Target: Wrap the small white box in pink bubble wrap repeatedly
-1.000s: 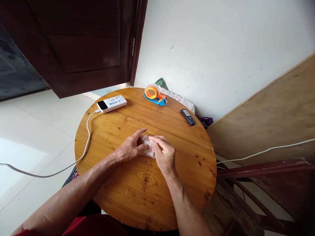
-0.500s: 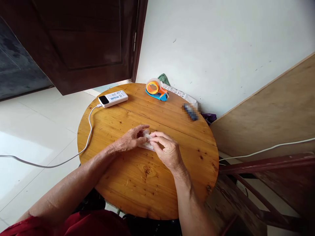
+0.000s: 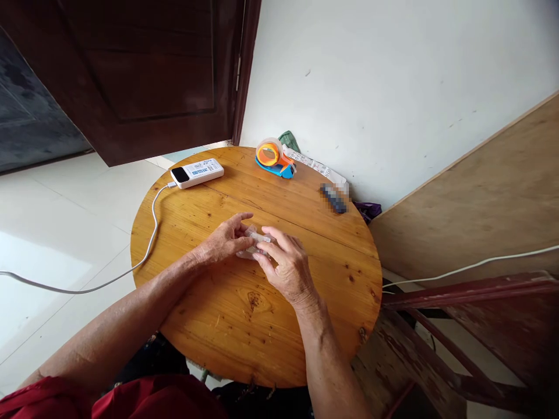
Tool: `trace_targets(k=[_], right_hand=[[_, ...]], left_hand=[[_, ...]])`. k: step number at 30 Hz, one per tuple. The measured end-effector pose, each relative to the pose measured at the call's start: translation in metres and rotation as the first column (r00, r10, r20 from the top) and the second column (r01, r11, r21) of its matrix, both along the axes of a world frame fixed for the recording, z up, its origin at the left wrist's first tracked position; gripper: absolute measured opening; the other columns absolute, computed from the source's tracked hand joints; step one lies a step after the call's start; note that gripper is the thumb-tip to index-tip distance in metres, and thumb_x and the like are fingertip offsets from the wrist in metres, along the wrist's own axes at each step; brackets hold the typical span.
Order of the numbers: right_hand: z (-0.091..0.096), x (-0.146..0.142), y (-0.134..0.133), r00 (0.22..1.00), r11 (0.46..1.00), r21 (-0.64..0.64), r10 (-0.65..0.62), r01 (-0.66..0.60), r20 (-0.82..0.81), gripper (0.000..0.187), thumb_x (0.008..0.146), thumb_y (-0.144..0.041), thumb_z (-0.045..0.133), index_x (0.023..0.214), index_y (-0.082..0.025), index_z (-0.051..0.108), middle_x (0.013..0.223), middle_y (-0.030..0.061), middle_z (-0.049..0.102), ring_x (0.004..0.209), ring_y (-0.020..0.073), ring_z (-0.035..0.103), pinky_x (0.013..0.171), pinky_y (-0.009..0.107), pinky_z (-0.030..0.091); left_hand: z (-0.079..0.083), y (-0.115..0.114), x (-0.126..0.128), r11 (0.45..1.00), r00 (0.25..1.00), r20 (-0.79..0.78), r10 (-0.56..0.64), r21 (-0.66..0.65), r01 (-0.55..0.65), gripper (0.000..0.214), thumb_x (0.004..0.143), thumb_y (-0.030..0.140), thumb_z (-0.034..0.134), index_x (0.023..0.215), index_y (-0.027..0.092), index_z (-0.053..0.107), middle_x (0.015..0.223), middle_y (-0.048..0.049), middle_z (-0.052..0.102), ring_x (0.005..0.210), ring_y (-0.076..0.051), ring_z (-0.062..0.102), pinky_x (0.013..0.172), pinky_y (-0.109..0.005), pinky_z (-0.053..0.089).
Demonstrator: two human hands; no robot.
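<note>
Between my hands, low over the middle of the table, is a small clear, crinkled plastic packet [image 3: 258, 238] with something whitish inside; its exact kind is hard to make out. My left hand [image 3: 225, 240] grips its left end, thumb in front and index finger stretched out above it. From the right, my right hand [image 3: 286, 263] holds the other side between thumb and fingers. Fingers cover both ends of the packet.
On the round wooden table [image 3: 196, 326] lie a white device [image 3: 201, 173] with a plugged-in cable, an orange and blue tape dispenser [image 3: 276, 158], a printed strip [image 3: 323, 169] and a blurred dark object [image 3: 334, 198]. A wooden chair [image 3: 471, 291] stands at right.
My right fingers have spread and shifted on the packet, showing more of its whitish inside. Both hands and the whole view have moved slightly left.
</note>
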State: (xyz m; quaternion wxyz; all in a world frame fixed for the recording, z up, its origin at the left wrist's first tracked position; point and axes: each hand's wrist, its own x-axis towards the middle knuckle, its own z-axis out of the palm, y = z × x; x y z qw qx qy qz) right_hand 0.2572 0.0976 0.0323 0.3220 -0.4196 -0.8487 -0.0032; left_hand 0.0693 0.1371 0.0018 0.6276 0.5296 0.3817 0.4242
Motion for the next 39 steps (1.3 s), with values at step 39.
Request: trace_targets(k=[39], right_hand=[[-0.011,0.002,0.005,0.998,0.997,0.067,-0.039,0.041,-0.039,0.02,0.083,-0.027,0.065,0.102,-0.024,0.062,0.123,0.0098,0.066,0.109,0.0284,0.062,0.091,0.044,0.044]], left_hand=[[0.004,0.003,0.008,0.988,0.946,-0.306,0.103,0.141,-0.062,0.055,0.078,0.03,0.066,0.128,0.011,0.056,0.103,-0.0098,0.07,0.088,-0.021,0.065,0.079,-0.033,0.052]])
